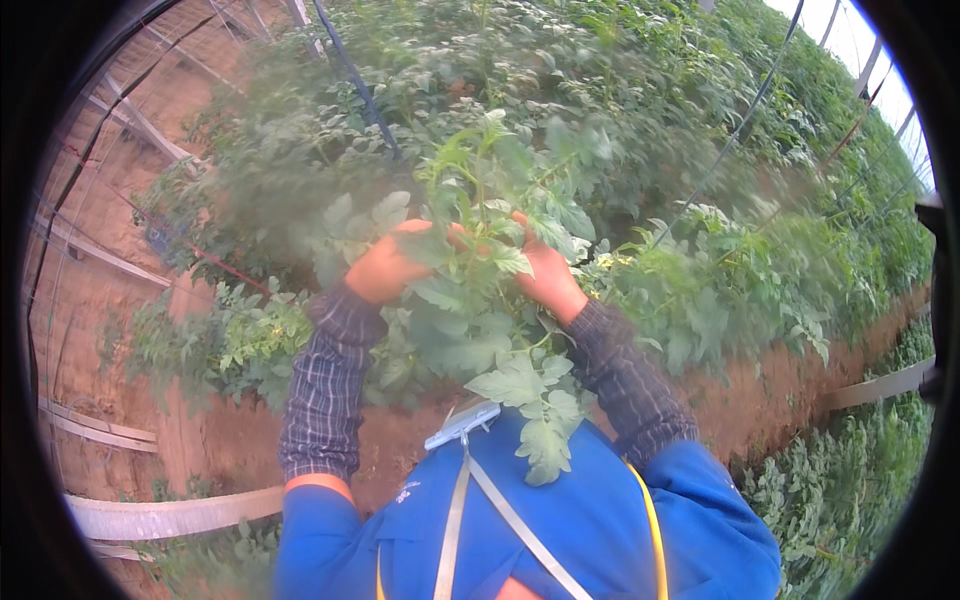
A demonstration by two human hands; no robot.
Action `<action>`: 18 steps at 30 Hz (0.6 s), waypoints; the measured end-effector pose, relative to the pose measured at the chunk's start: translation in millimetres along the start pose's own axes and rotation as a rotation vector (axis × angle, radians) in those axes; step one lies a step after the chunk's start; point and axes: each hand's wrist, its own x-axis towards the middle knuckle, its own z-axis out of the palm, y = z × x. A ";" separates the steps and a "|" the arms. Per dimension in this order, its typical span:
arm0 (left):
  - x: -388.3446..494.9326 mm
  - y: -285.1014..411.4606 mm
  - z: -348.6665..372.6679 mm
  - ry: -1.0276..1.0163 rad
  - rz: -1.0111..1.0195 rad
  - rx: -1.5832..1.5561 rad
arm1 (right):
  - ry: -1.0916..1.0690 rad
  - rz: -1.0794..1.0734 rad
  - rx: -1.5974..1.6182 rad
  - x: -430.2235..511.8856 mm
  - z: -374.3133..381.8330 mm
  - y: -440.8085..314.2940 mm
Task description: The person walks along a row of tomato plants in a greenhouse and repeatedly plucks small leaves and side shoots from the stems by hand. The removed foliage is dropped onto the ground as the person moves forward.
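In front of my chest stands a tomato plant with a green stem and broad lobed leaves. My left hand reaches into it from the left, its fingers partly covered by leaves close to the stem. From the other side my right hand is at the same stem, index finger raised and the other fingers hidden in foliage. Whether either hand grips the stem cannot be made out. A large leaf hangs down over my blue top. Checked sleeve covers are on both forearms.
Dense rows of tomato plants spread ahead and to the right, some with yellow flowers. Strings slant down into the foliage. Bare soil and pale rails lie left. A badge holder hangs from my neck strap.
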 end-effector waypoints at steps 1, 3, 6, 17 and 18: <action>1.5 5.2 0.2 -0.037 0.045 0.153 | -0.047 0.153 0.256 4.7 -0.5 -5.4; 7.1 13.4 9.1 -0.017 0.170 0.150 | -0.126 0.152 0.425 13.2 -4.4 -17.9; 21.7 16.5 43.1 0.189 0.412 -0.230 | -0.220 0.022 0.605 23.7 -3.9 -30.2; -53.4 15.5 56.4 0.985 0.546 0.877 | -0.188 0.082 0.078 35.0 -48.2 -6.9; -65.5 12.8 63.2 0.974 0.572 0.893 | -0.195 0.023 0.198 25.1 -58.8 -4.6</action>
